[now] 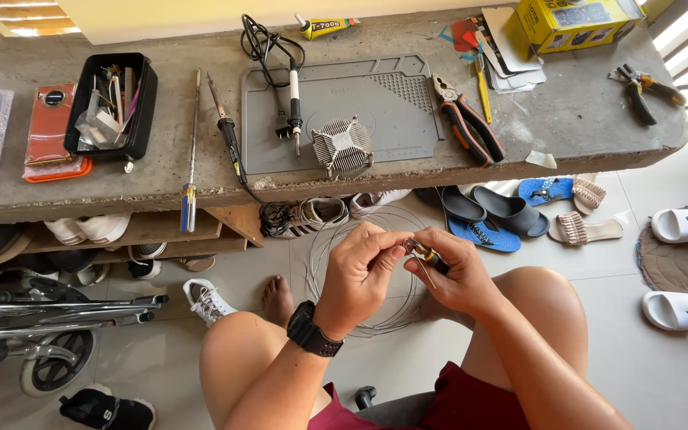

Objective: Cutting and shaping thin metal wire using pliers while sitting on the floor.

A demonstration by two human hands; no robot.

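My left hand [364,267], with a black watch [312,329] on its wrist, pinches a thin silver wire [336,231] that loops in a wide coil below the bench. My right hand [455,275] is closed around a small tool with a black and yellow handle [431,259], its tip meeting the wire between my fingers. Both hands are held together over my knees, in front of the concrete bench [567,119].
On the bench lie a grey work mat [408,119] with a metal heat sink [342,146], two soldering irons, a long screwdriver [192,151], pliers [467,119], a black tray of parts [113,103], a yellow box [575,20]. Shoes and sandals lie under and beside the bench. A wheelchair [49,334] stands at left.
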